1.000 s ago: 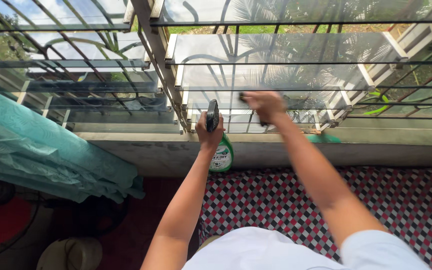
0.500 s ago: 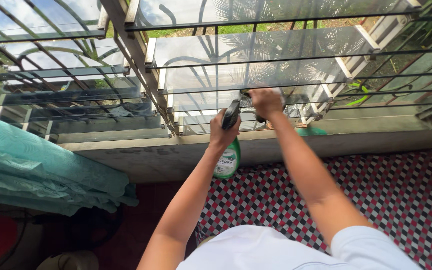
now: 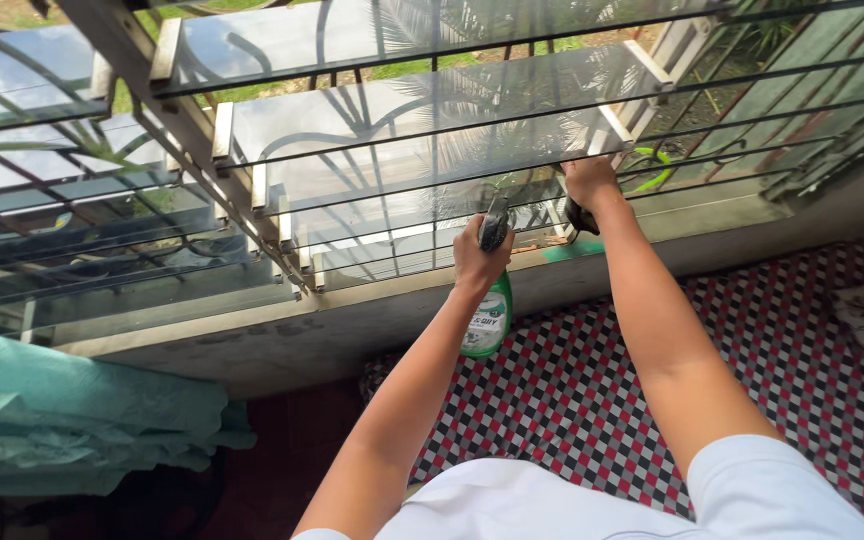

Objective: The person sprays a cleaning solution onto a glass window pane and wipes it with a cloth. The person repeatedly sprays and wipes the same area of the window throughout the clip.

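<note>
Head view: left hand point(image 3: 479, 258) wrapped tight on the green spray bottle point(image 3: 487, 318) — long axis vertical, nozzle up, just below the glass louvre point(image 3: 402, 180). Right hand point(image 3: 588, 185) clamps a dark cloth point(image 3: 580, 217) against that louvre's right end — nearer the glass.

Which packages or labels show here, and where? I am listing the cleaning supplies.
Spray bottle: held in the left hand below the glass louvres, green body, dark trigger head.
Label: on the bottle's side, white and green panel, print too small to make out.
No signs or screens.
</note>
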